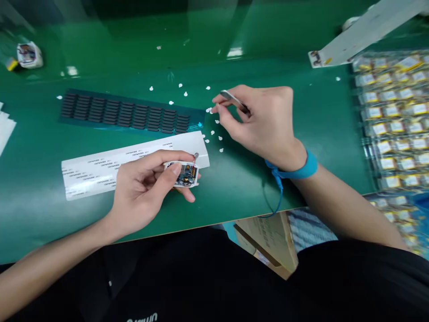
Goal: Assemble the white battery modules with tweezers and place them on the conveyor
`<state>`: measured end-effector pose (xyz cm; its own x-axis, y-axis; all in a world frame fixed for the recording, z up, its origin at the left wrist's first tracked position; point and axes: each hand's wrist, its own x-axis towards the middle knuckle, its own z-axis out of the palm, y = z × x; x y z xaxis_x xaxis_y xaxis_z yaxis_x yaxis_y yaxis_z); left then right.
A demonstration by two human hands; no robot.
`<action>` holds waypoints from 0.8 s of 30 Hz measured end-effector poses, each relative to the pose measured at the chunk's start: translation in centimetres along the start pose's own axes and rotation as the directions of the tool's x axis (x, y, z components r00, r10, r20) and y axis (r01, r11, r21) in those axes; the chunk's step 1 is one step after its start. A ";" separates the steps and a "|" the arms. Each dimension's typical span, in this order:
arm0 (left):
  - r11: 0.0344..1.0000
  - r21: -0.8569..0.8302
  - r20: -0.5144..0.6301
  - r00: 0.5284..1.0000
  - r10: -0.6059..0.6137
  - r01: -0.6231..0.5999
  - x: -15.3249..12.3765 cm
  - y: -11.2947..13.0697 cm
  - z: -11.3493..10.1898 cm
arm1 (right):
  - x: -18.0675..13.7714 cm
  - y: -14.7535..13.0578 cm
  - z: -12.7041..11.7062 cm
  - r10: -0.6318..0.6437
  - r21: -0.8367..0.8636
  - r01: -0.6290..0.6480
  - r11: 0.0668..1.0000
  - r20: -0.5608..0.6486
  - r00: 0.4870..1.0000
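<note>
My left hand (144, 188) is closed on a small white device housing (197, 179) with its circuit board (185, 173) facing up. A small round silver part (196, 155) sticks up at the housing's top edge, by my index fingertip. My right hand (261, 118) is closed around a slim metal tool (231, 96), apparently tweezers, lying across the fingers. Its thumb and index fingertips are close together beside small white round stickers (217, 121) scattered on the green mat. Whether the fingertips also pinch a sticker cannot be made out.
A white printed sheet (90, 172) lies under my left hand. Behind it is a strip of black pads (124, 114). Trays of yellow-and-white parts (390, 129) stand at right, near a white panel (365, 33). Another open housing (30, 54) sits far left. A blue wrist strap (308, 164) trails a cord.
</note>
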<state>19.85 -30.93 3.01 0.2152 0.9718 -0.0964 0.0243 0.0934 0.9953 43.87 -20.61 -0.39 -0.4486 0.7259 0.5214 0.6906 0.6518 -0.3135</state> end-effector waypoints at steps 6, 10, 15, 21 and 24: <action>1.000 0.027 0.003 1.000 0.005 -0.005 -0.1 0.0 0.2 | 0.6 1.9 0.2 0.079 -0.056 -0.075 0.996 0.076 0.994; 1.000 0.015 0.001 1.000 0.009 -0.009 -0.1 -0.1 0.2 | 0.8 1.4 -0.1 0.151 -0.040 -0.148 0.988 0.097 0.984; 1.000 -0.003 0.001 1.000 0.007 -0.007 0.0 -0.2 0.2 | 0.7 1.6 0.0 0.141 -0.031 -0.139 0.990 0.080 0.987; 1.000 -0.005 -0.003 1.000 -0.002 0.002 0.2 -0.3 0.2 | 0.4 2.5 0.3 0.048 -0.037 -0.047 0.998 0.038 0.998; 1.000 0.004 -0.008 1.000 -0.013 0.013 0.2 -0.3 0.2 | 0.4 2.5 0.3 0.036 -0.045 -0.035 0.998 0.033 0.999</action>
<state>20.08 -30.77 2.70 0.2071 0.9722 -0.1091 0.0309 0.1050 0.9940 45.23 -18.65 -1.18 -0.4414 0.7560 0.4833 0.7305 0.6156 -0.2957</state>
